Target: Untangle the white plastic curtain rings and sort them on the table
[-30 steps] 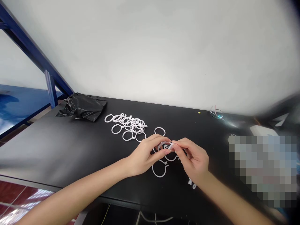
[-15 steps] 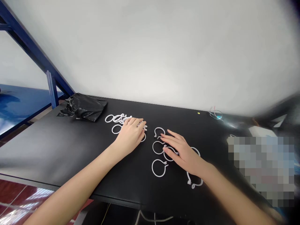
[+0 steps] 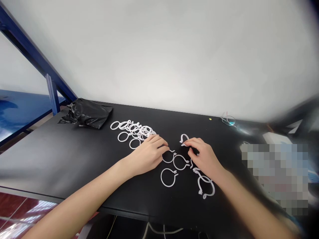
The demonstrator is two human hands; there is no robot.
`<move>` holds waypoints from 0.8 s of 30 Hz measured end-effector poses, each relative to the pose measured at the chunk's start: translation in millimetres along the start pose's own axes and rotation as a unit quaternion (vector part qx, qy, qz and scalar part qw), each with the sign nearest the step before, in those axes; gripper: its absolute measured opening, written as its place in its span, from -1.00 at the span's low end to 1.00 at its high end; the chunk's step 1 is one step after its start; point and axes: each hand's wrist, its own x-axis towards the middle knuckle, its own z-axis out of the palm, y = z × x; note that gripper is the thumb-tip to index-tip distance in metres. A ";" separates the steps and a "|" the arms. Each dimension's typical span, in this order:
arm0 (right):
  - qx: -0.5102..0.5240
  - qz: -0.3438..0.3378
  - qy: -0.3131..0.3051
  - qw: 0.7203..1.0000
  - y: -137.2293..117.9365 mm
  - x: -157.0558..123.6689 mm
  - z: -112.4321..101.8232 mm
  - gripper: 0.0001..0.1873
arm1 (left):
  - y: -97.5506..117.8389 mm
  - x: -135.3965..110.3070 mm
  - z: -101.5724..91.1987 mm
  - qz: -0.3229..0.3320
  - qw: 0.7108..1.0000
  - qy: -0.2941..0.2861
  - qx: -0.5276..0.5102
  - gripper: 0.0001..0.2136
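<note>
Pinched between the fingers of my right hand (image 3: 203, 154) is a white plastic ring (image 3: 184, 135), tilted up off the table. My left hand (image 3: 152, 152) is open, its fingers loosely bent, over the left edge of another white ring (image 3: 171, 161); the thumb is hidden. Between and below my hands lie a ring with an open clasp (image 3: 180, 169) and a lower open ring (image 3: 161, 181). Several opened rings (image 3: 213, 191) lie under and below my right wrist. Behind my left hand is a pile of white rings (image 3: 135, 133), partly overlapping.
A crumpled black plastic bag (image 3: 91, 113) lies at the back left of the black table (image 3: 74, 156). Toward the back right are glasses (image 3: 228, 121) and a small yellow bit (image 3: 210, 119). A blurred-out item (image 3: 276, 179) covers the right side. Cables (image 3: 159, 231) hang below the front edge.
My left hand has moved right, off the pile, toward the middle rings. My right hand has closed on the upper ring and drawn it to the right.
</note>
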 end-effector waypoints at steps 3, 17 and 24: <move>0.020 -0.004 0.023 1.000 -2.8 0.1 -1.3 -0.81 | -0.6 -0.6 1.0 -0.010 1.000 0.012 -0.006 -0.74; 0.293 -0.044 -0.051 0.954 -45.8 -10.3 11.0 -0.86 | 21.6 1.4 8.2 -0.052 0.964 0.037 -0.259 -0.55; 0.287 -0.044 0.104 0.951 -39.8 -16.5 11.5 -0.77 | 18.5 1.2 4.7 -0.080 0.964 0.038 -0.251 -0.63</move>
